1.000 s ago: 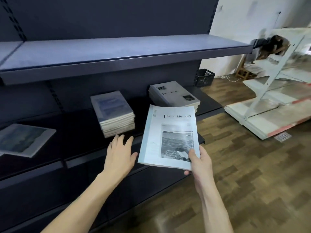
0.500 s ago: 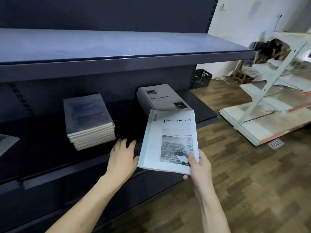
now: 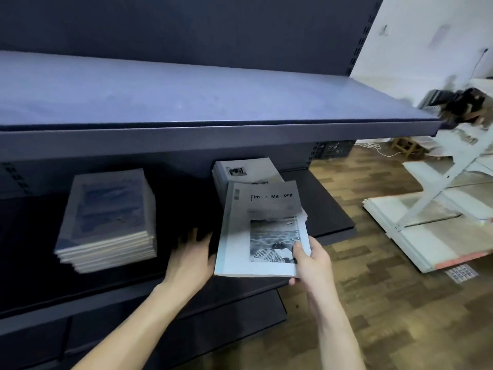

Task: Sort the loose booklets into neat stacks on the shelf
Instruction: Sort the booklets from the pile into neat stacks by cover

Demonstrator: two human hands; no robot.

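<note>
Booklets sit on the dark middle shelf in two stacks, and one more is in the person's grip. On the left lies a stack with blue covers, several copies deep, its edges roughly squared though the exact count is too blurred to tell. To its right, the left hand reaches over the shelf's front edge with fingers stretched out and relaxed, grasping nothing, just beside the held booklet's left edge. Next comes that single loose booklet, pale with a black-and-white photograph on its cover, tilted above the shelf; its far end overlaps the second stack. The right hand pinches its near right corner, thumb on the cover and fingers beneath. Behind it rests the stack with white covers, near the shelf's right end. One bare upper shelf runs above everything. Farther right, pale dismantled panels lie on the wooden floor.
</note>
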